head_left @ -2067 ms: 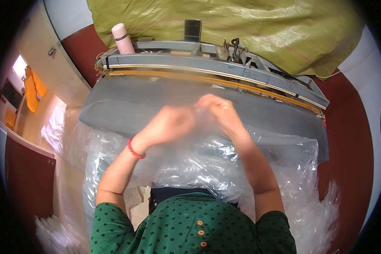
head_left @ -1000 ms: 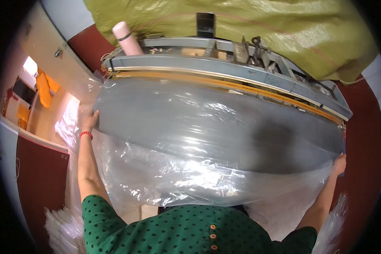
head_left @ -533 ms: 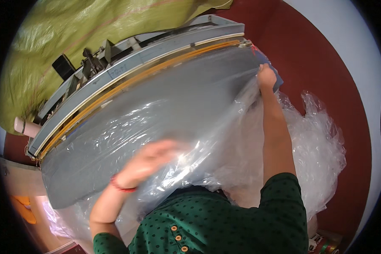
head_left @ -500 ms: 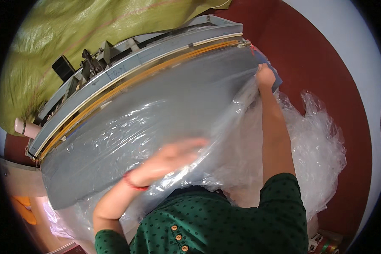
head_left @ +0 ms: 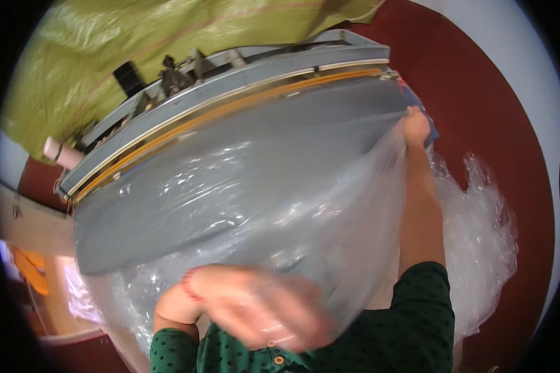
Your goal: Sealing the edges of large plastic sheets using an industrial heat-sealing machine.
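Red wall (head_left: 501, 124) runs down the right, and a yellow-green tarp (head_left: 199, 25) hangs behind the bench. Clear film (head_left: 354, 214) lies over the grey pad (head_left: 305, 115) and pulls up in folds toward my right hand (head_left: 417, 126), which pinches it at the pad's right end, I'd guess to anchor that corner and hold the sheet taut. My left hand (head_left: 264, 308) is near my shirt (head_left: 386, 339), with film about its fingers; blur means I cannot tell whether they grip it. Beyond the pad, 1 metal trough (head_left: 261, 72) is split by crosspieces and has a dark clamp (head_left: 171, 78) at it; its other contents are too small to name. At its left end is 1 pink flask (head_left: 62, 153), opaque, so whatever it holds is hidden. 1 phone (head_left: 129, 79) sits at the trough's back edge, perhaps propped to face me.
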`<state>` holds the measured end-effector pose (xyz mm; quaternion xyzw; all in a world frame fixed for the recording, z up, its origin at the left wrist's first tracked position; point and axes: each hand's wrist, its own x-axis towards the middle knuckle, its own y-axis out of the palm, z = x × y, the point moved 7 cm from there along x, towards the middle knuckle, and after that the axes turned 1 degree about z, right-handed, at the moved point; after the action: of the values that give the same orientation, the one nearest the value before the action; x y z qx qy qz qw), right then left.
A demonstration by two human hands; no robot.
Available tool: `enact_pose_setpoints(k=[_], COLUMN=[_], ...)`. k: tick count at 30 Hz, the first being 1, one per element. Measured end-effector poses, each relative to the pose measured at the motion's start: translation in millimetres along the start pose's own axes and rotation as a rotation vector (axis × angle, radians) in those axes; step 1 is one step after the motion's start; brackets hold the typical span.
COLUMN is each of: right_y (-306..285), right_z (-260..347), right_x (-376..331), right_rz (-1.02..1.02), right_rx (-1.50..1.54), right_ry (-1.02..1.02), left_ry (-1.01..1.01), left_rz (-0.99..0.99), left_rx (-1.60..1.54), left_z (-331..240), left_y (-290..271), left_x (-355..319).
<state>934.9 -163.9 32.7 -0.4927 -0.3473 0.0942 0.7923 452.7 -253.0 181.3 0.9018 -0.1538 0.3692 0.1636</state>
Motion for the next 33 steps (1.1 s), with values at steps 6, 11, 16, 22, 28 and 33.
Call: enact_pose_setpoints(k=[6,11,16,22,28,33], right_y=[5,22,20,14,23,19], right_z=[9,8,-5,5,2,-15], right_x=[2,10,12,8,12,13], right_rz=[0.074,0.044,0.009,0.034,0.063,0.062], right_rx=[0.000,-0.034,-0.085,-0.049,-0.045,-0.031], right_ry=[-0.031,-0.069,-0.085,-0.096,-0.098,-0.047], left_ry=[-0.215,-0.445,-0.664,0.002,-1.498,-1.220], left_rz=[-0.600,-1.179,-1.699,-2.208,-1.784,-0.867], left_rx=[0.612,1.164,1.633,2.125,3.109,2.182], left_z=[-10,-36,-112,-338,-436,-272], left_y=[-4,22,81,192,154,25], left_x=[-92,-188,-335,-430,-313,-251])
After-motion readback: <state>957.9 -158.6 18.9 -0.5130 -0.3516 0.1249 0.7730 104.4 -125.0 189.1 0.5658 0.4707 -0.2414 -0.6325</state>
